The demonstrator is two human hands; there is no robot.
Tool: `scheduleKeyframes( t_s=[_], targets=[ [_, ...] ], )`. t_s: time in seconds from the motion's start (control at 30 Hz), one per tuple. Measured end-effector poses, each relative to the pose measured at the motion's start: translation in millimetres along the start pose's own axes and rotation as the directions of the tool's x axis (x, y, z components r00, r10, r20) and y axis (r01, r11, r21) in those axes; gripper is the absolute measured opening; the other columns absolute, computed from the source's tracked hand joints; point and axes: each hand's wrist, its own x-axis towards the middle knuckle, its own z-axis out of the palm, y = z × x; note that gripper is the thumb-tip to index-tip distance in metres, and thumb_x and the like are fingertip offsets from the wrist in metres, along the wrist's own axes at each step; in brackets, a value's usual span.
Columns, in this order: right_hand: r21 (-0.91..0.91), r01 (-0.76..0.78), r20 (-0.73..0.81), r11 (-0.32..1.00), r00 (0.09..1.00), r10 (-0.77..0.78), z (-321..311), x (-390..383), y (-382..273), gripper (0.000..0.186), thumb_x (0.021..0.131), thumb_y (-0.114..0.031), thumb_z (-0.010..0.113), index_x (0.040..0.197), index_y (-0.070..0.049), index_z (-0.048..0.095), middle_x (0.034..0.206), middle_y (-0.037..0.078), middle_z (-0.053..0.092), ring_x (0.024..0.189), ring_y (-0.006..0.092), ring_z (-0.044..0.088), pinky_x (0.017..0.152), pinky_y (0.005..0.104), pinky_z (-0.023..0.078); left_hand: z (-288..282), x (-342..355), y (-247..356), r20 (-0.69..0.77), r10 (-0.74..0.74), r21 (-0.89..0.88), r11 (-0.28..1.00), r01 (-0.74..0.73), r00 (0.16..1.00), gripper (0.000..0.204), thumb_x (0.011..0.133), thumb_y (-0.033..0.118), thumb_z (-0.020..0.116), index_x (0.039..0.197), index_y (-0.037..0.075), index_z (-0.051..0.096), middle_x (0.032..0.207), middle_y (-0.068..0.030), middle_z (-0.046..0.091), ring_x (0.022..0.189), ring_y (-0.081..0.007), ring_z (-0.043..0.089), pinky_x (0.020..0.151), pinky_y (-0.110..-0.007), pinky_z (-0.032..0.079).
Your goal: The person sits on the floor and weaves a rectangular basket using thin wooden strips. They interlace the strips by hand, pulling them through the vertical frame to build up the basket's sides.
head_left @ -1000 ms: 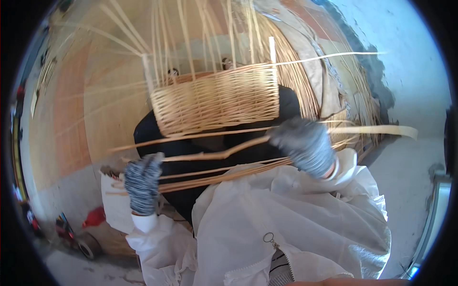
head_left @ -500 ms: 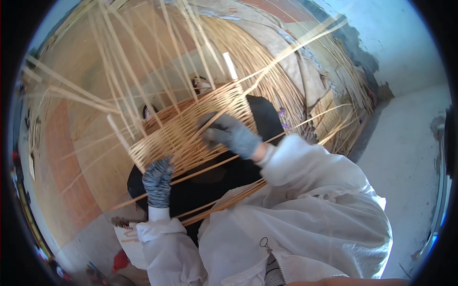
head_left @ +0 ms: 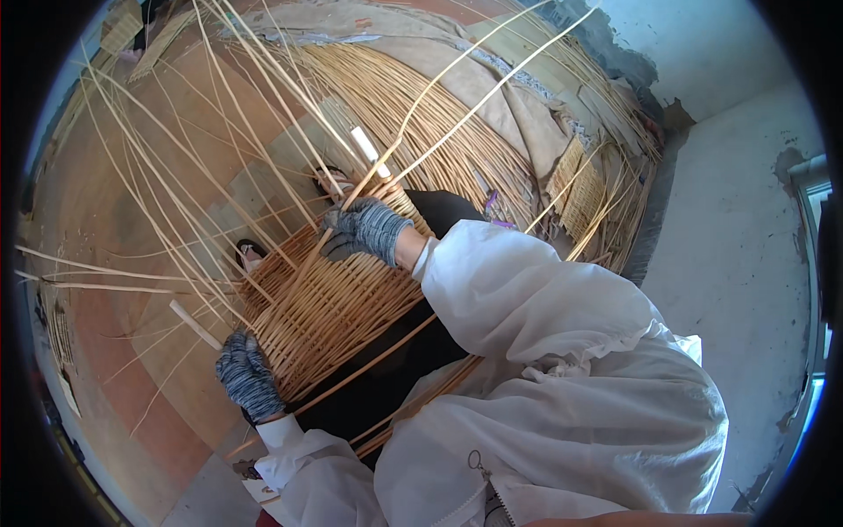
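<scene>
Weaving is in hand — a half-built wicker basket [head_left: 325, 307] is held across the lap, its side steadied by the gloved left hand [head_left: 248, 376], closed on the weave, while a cane strand [head_left: 413, 114] is pinched in the right hand [head_left: 364, 230]. Threading it between uprights calls for steady tension.

- A basket-weaving workshop, set up on the floor rather than in a furnished room.
- A half-woven basket of pale wicker [head_left: 325, 307] sits in the worker's lap, its long unwoven stakes [head_left: 158, 176] fanning upward.
- Bundles of pale yellow willow rods [head_left: 421, 114] lie heaped across the reddish-brown floor [head_left: 114, 386], on tan sacking sheets [head_left: 518, 105].
- Small flat woven wicker panels [head_left: 580, 189] lie near the wall.
- The rough whitewashed plaster wall [head_left: 738, 220] is chipped along its base.
- Both hands wear grey knitted work gloves [head_left: 373, 227], with a white protective coverall [head_left: 544, 369].
</scene>
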Motion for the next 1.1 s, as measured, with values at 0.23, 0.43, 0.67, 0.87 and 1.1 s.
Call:
scheduleKeyframes(
  t_s=[0.23,0.43,0.67,0.87,1.1],
  targets=[
    [-0.077,0.014,0.106,0.997,0.994,-0.006,0.2,0.4,3.2,0.016,0.082,-0.011,0.059,0.089,0.003,0.054,0.078,0.018,0.06,0.071,0.0328,0.063,0.062,0.0418,0.055,-10.0,-4.8,5.3,-0.023,0.112,0.09,0.99,-0.109,0.993,0.032,0.083,0.019,0.054,0.112,0.006,0.054,0.108,-0.015,0.057,0.097,-0.0323,0.053,0.086,-0.041,0.039],
    [-0.076,0.022,0.241,0.997,0.971,-0.003,-5.8,-18.7,2.3,0.024,0.082,-0.017,0.061,0.095,0.002,0.056,0.087,0.018,0.063,0.079,0.0292,0.064,0.068,0.0375,0.056,-27.4,-20.3,76.2,-0.202,0.123,-0.355,0.916,-0.189,0.972,0.031,0.089,0.013,0.047,0.117,0.0,0.05,0.112,-0.0176,0.055,0.103,-0.0314,0.053,0.089,-0.035,0.042],
    [-0.624,0.632,0.761,-0.46,0.361,-0.539,30.9,-30.7,153.9,0.02,0.071,-0.018,0.058,0.085,-0.005,0.062,0.083,0.012,0.062,0.076,0.0274,0.059,0.068,0.0352,0.048,-30.9,46.7,194.2,0.217,0.241,-0.844,0.534,0.057,0.946,0.034,0.089,0.02,0.049,0.115,-0.001,0.051,0.103,-0.0107,0.058,0.082,-0.0161,0.055,0.071,-0.026,0.045],
    [-0.715,0.197,0.525,0.671,0.785,0.329,-137.9,-247.6,-28.5,0.024,0.08,-0.024,0.054,0.091,-0.004,0.06,0.091,0.015,0.059,0.087,0.0269,0.058,0.077,0.0386,0.046,-19.3,63.3,214.7,0.616,0.231,-0.785,0.099,0.612,0.753,0.043,0.089,0.023,0.051,0.123,0.0,0.04,0.09,0.0017,0.051,0.055,-0.0027,0.036,0.047,-0.014,0.031],
    [-0.795,-0.544,-0.586,0.268,0.803,-0.109,-420.8,-230.1,38.1,0.041,0.077,-0.031,0.058,0.107,-0.005,0.054,0.107,0.019,0.054,0.098,0.0311,0.053,0.084,0.0381,0.043,-7.6,97.7,215.4,0.458,0.327,-0.832,-0.169,0.528,0.827,0.041,0.09,0.016,0.049,0.127,0.004,0.037,0.087,0.0009,0.049,0.044,-0.0038,0.033,0.037,-0.016,0.032]
  ],
)
